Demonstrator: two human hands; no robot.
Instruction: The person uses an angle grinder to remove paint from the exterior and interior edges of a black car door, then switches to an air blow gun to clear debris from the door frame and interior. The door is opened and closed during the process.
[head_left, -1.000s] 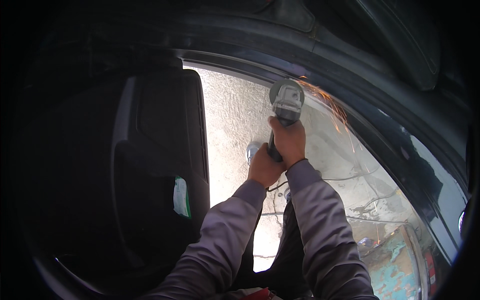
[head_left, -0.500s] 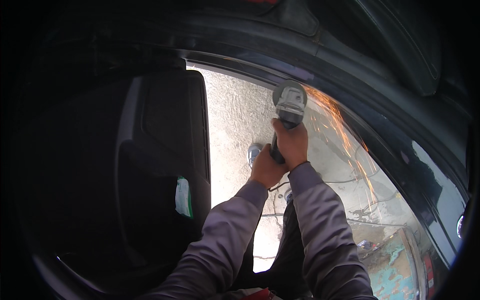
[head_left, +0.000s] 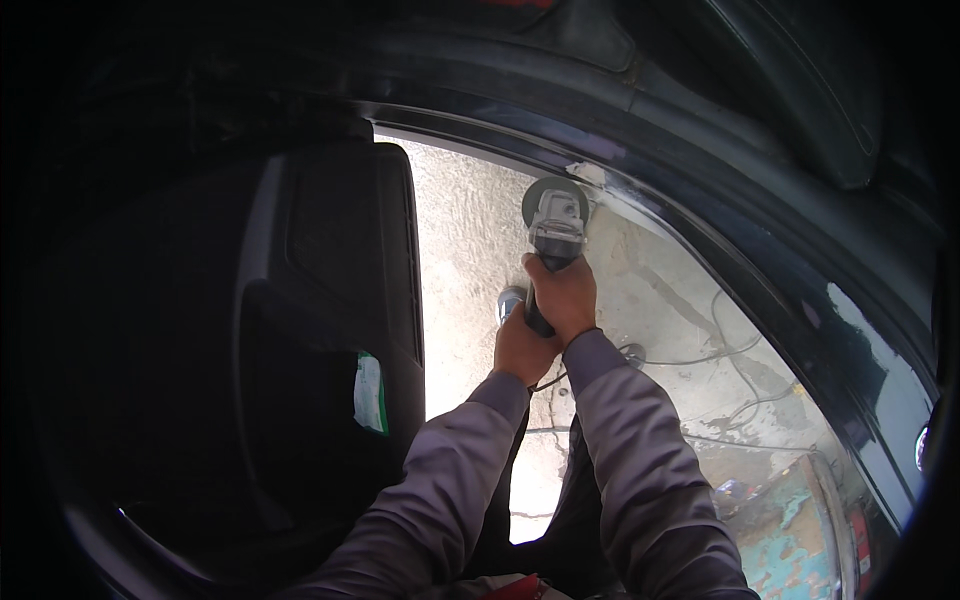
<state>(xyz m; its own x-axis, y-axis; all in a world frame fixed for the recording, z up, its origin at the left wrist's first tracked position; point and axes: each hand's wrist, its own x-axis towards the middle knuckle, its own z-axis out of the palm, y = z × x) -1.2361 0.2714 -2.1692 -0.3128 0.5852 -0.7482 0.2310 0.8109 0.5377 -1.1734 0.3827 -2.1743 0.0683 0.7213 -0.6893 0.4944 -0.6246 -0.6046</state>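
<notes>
Angle grinder (head_left: 557,228), grey-headed, dark-bodied: grasped two-handed, the body being enclosed by the right hand (head_left: 566,295) behind the head and its rear end by the left hand (head_left: 525,350). It is held above the pale floor (head_left: 455,225), its round disc (head_left: 535,197) placed near a whitish patch (head_left: 587,172) on the dark vehicle sill (head_left: 690,195). A green-and-white packet (head_left: 369,393) is carried by the black door panel (head_left: 345,240) at left.
</notes>
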